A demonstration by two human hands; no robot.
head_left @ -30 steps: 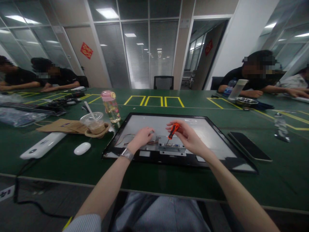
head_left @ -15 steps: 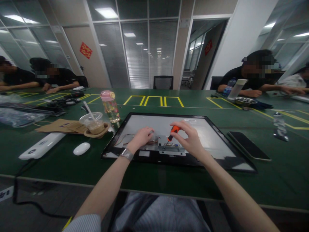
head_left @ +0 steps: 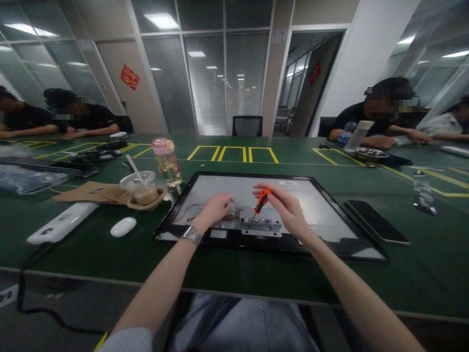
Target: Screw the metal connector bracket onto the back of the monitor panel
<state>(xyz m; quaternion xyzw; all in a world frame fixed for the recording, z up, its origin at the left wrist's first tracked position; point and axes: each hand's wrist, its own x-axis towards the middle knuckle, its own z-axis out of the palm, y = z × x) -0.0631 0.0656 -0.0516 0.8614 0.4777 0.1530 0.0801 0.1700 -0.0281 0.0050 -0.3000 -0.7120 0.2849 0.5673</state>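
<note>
A flat display panel (head_left: pixel 315 215) with a black frame and grey back lies before me on the green table. Near its front edge sits a metal bracket (head_left: pixel 262 226) with connector ports. My right hand (head_left: pixel 287 208) grips an orange and black screwdriver (head_left: pixel 262 200), tilted, its shaft pointing down at the bracket's left part. Between thumb and fingers the handle stays visible. My left hand (head_left: pixel 216 209) rests on the panel left of the bracket, fingers stretched towards it, beside thin cables (head_left: pixel 190 211). Its fingertips are partly hidden.
Left of the panel are a pink-lidded bottle (head_left: pixel 167 164), a plastic cup (head_left: pixel 141 186) in a cardboard holder, a white mouse-shaped case (head_left: pixel 123 227) and a white power strip (head_left: pixel 62 222). A phone (head_left: pixel 377 221) lies at the right. Other people sit across the table.
My right fingers have shifted on the screwdriver, uncovering more of its handle, which has tilted slightly. My left hand stays in place.
</note>
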